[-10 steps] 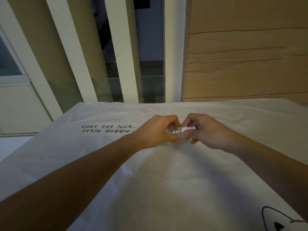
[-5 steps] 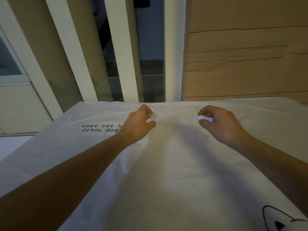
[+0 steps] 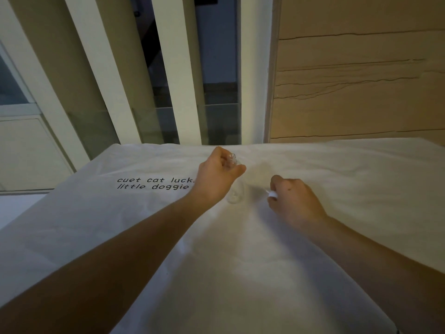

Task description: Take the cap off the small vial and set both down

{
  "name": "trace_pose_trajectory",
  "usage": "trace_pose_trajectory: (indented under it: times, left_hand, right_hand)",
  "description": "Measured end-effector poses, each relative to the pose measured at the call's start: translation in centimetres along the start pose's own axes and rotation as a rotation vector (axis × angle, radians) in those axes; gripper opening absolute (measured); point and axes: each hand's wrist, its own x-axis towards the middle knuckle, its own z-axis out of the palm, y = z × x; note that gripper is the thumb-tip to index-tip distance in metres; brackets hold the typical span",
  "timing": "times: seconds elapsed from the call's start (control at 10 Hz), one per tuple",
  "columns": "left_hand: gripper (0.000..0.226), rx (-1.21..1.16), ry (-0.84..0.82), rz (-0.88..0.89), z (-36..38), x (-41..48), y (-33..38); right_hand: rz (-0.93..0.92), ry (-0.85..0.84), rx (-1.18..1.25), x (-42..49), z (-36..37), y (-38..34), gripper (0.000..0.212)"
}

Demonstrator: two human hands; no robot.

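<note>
Both hands have dropped nearer the cloth (image 3: 240,273) since half a second ago. Right hand (image 3: 295,201) pinches the white cap (image 3: 272,194), mostly hidden by fingers. Further out, left hand (image 3: 216,177) grips the clear vial (image 3: 234,189); its glass is faint, its base apparently on the cloth. Behind, printed lettering (image 3: 154,183) is partly covered.

Clear glass vial (image 3: 235,191), matt white cap (image 3: 272,194), creased white cloth (image 3: 240,261).

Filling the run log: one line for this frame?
cap: off, in right hand | vial: open, in left hand | cloth: neither released
</note>
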Motion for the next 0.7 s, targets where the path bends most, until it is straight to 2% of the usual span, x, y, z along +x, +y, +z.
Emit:
trace_pose_trajectory:
  times: [0.3,0.5,0.6,0.7]
  left_hand:
    - [0.04,0.063,-0.089,-0.017,0.6,0.0,-0.3]
    - [0.054,0.089,-0.126,0.001,0.8,-0.1,-0.5]
    - [0.057,0.09,-0.132,-0.005,0.5,-0.2,-0.5]
    - [0.064,0.023,-0.068,-0.051,-0.6,0.1,0.1]
  right_hand:
    - [0.03,-0.053,-0.093,0.3,1.3,0.1,0.019]
    - [-0.049,0.014,-0.216,0.0,1.2,0.4,0.023]
    - [-0.049,0.064,-0.191,0.1,0.4,0.4,0.032]
    - [0.128,0.078,0.035,0.8,-1.3,0.8,0.041]
